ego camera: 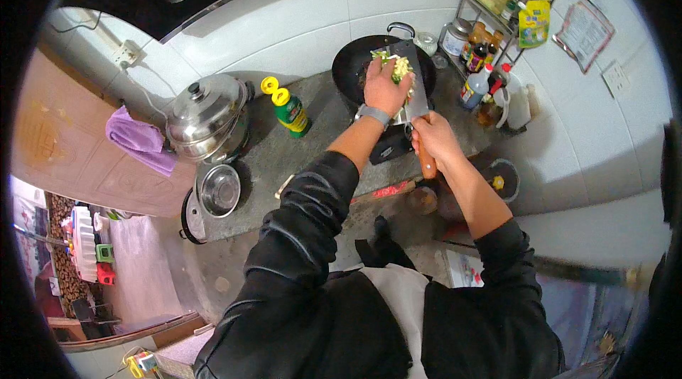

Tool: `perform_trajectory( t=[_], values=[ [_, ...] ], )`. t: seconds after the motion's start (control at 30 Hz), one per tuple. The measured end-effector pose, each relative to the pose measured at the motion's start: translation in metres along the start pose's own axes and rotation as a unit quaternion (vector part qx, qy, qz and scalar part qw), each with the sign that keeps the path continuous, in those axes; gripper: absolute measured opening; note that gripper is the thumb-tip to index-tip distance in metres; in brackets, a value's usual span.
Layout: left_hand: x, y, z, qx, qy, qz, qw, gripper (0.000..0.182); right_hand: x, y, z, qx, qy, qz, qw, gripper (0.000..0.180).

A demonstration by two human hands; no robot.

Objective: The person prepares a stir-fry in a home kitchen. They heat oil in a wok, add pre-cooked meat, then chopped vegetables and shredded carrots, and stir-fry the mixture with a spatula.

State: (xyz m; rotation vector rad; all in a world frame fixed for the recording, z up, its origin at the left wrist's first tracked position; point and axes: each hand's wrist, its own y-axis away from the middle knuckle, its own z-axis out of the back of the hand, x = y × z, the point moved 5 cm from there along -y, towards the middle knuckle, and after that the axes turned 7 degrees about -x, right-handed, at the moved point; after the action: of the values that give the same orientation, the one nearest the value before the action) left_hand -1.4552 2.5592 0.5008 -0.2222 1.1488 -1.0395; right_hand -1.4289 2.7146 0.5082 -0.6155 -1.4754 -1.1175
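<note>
My right hand (434, 136) grips the wooden handle (426, 158) of a cleaver (418, 80), its wide steel blade tilted over a black wok (349, 78). Chopped pale and green vegetables (400, 69) lie on the blade. Against these pieces rests my left hand (384, 88), palm down and fingers apart, with a grey band on the wrist. My fingers and the blade hide part of the wok's inside. The wok sits on a black stove (391, 147).
Left of the wok stand a green bottle with its yellow cap open (291, 112), a lidded steel pot (208, 118) and a steel bowl (219, 191). Sauce bottles (476, 86) and a metal spice rack (487, 8) are at the right. A purple cloth (139, 139) hangs at left.
</note>
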Motion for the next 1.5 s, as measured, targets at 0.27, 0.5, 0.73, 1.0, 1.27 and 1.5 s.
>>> perform_trajectory(
  t=[0.27, 0.5, 0.73, 1.0, 1.27, 1.5],
  values=[
    [0.106, -0.058, -0.053, 0.116, -0.087, 0.091, 0.985, 0.048, 0.014, -0.144, 0.015, -0.027, 0.204, 0.085, 0.975, 0.015],
    [0.047, -0.055, -0.044, 0.064, 0.046, -0.098, 0.992, 0.041, 0.032, -0.140, 0.005, -0.020, 0.151, 0.073, 0.986, 0.010],
    [0.047, -0.033, -0.066, 0.243, 0.045, -0.055, 0.967, 0.062, 0.048, -0.128, 0.010, -0.019, 0.114, 0.066, 0.991, 0.011],
    [0.049, -0.075, -0.066, 0.177, 0.053, -0.093, 0.978, 0.067, 0.052, -0.114, 0.022, -0.007, 0.168, 0.066, 0.983, 0.010],
    [0.068, -0.046, -0.061, 0.260, -0.067, -0.049, 0.962, 0.062, 0.064, -0.126, 0.032, -0.032, 0.164, 0.100, 0.981, 0.013],
    [0.033, -0.028, -0.056, 0.229, -0.009, -0.205, 0.952, 0.064, 0.054, -0.138, 0.032, -0.030, 0.116, 0.096, 0.988, 0.016]
  ],
)
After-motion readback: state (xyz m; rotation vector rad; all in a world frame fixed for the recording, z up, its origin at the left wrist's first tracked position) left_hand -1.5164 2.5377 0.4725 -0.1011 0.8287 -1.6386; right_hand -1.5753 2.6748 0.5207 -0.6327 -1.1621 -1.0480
